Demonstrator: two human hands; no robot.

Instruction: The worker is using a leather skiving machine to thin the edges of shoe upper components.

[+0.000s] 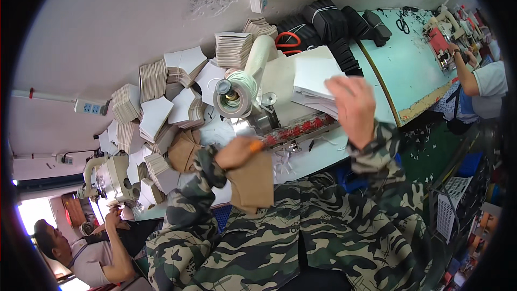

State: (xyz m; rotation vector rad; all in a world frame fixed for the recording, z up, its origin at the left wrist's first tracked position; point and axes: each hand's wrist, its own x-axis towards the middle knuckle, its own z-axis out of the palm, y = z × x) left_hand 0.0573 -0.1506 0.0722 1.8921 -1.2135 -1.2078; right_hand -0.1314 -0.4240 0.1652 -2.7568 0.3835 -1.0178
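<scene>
My right hand (353,105) is at the right edge of a stack of white card pieces (315,75) lying on the sewing machine's bed. Its fingers are loosely bent and slightly blurred. My left hand (234,153) is closed near the table's front edge, below the machine head (237,97), with something orange (256,146) at its fingertips that I cannot make out. Brown card pieces (252,183) hang directly under this hand, in front of my camouflage jacket. Whether its fingers grip them is hidden. A cone of pale thread (242,83) sits by the machine head.
Stacks of white and grey card pieces (153,78) crowd the table's left and back. Behind the machine are orange-handled scissors (288,37) and tied black bundles (326,19). One co-worker (94,253) sits at another machine at left; another (484,83) works at far right.
</scene>
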